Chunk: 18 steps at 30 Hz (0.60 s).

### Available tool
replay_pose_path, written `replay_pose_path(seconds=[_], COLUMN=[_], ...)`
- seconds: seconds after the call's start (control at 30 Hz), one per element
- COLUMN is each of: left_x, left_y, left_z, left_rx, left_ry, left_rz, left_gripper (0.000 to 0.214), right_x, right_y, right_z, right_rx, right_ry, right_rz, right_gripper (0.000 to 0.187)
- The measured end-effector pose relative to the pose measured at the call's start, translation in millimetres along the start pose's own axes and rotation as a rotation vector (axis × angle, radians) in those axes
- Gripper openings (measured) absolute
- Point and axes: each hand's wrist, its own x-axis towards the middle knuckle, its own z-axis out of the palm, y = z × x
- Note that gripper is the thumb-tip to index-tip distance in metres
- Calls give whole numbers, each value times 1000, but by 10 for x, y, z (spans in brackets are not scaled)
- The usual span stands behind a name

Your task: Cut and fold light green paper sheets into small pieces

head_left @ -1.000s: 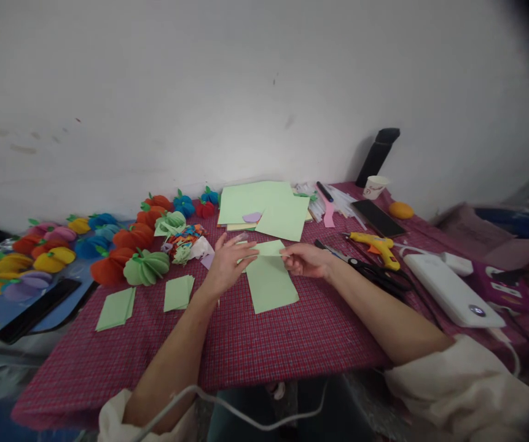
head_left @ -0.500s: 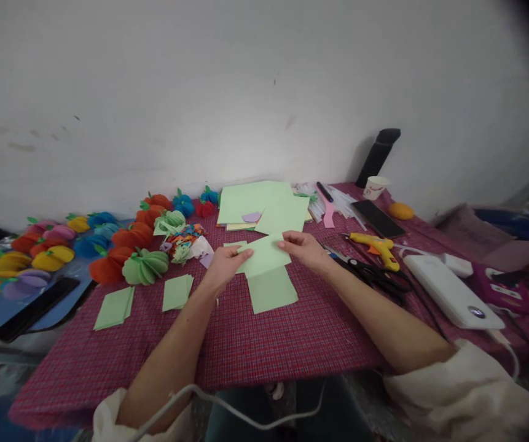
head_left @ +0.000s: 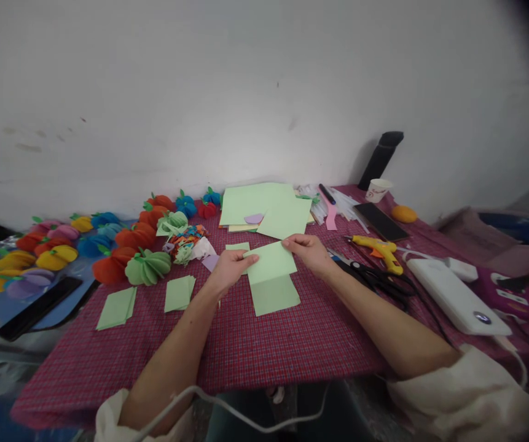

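A light green sheet of paper (head_left: 272,263) is stretched between my two hands above the table. My left hand (head_left: 231,267) pinches its left edge, thumb on top. At the upper right corner, my right hand (head_left: 309,252) grips the same sheet between thumb and fingers. Below it lies another green paper piece (head_left: 276,296), partly covered by the held sheet. A small green paper (head_left: 237,247) shows behind my left hand. Left of my left forearm rest two stacks of cut green paper, a nearer stack (head_left: 179,293) and a farther-left stack (head_left: 117,308).
Large green sheets (head_left: 255,202) lie at the back by the wall. Several colourful paper pumpkins (head_left: 137,236) and paper scraps (head_left: 185,242) fill the left. On the right are scissors (head_left: 375,276), a yellow glue gun (head_left: 379,248), a phone (head_left: 381,221), a paper cup (head_left: 377,189) and a white power bank (head_left: 453,294).
The view has shifted slightly. The held sheet now looks a little lower, and my right fingers sit at its upper corner. Both hands keep hold of it.
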Motion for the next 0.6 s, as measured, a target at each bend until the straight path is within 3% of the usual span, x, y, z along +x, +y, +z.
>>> replay_pose_path(seconds=[0.6], left_x=[-17], left_y=[48], left_z=[-50], left_rx=[-10], left_ry=[-93], left_rz=[38], left_gripper=[31], right_x=[13], right_y=[10], right_z=[-46], right_rx=[3], right_ry=[27], right_rz=[-15], right_gripper=[25])
